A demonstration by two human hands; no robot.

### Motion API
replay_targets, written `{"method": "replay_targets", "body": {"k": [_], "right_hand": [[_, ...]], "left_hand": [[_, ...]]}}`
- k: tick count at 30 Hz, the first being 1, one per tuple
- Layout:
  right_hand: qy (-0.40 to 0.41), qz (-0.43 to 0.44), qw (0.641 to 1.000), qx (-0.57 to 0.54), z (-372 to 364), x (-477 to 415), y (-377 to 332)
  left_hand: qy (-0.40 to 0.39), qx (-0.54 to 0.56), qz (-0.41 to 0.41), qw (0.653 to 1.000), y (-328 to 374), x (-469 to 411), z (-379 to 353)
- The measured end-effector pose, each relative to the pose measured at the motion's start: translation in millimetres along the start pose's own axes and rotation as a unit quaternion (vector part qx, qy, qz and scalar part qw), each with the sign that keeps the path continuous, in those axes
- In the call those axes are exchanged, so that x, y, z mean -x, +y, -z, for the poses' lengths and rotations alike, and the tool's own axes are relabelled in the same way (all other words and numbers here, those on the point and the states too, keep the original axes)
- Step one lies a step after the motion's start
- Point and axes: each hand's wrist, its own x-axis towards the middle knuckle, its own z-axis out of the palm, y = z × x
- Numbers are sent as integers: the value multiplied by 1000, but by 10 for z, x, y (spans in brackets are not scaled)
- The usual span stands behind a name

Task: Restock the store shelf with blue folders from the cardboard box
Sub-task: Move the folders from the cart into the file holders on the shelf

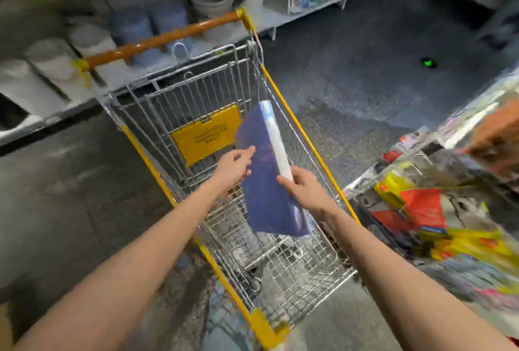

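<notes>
One blue folder (261, 190) is in my hands, held tilted over the trolley (307, 140), its lower corner dipping between the wire walls; whether it touches the mesh I cannot tell. My left hand (231, 168) pinches the folder's left edge, thumb on the face and fingers (245, 173) tucked behind. My right hand (307, 192) curls round the pale spine on the other side. So I judge the carrying step is in hand: a folder is picked up and not yet shelved. No cardboard box shows that I can make out.

Next, I think, comes a lift clear of the trolley's yellow rim and a swing to my right, toward the store shelf (373, 171). That side is tight: the rim runs just beside my right forearm, and bright packets (422, 206) crowd the shelf near its front edge, so the folder should travel edge-first. Ahead and to the right the dark floor (365, 70) gives open room.
</notes>
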Motion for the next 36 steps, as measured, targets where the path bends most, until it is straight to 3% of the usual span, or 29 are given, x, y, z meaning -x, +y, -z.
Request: {"method": "replay_targets", "body": {"k": [7, 19, 24, 32, 36], "right_hand": [[-30, 36, 991, -129, 445, 854, -380], [-66, 109, 976, -175, 811, 1867, -881], [-79, 105, 960, -247, 946, 2458, -1210], [58, 80, 964, -248, 900, 3181, -1378], [217, 84, 947, -222, 1103, 3643, -1232]], "left_hand": [[65, -62, -39, 995, 33, 880, 41], [95, -116, -114, 982, 481, 1950, 237], [59, -24, -136, 989, 501, 2303, 294], [40, 135, -208, 968, 510, 2827, 141], [14, 132, -265, 955, 564, 3234, -304]]}}
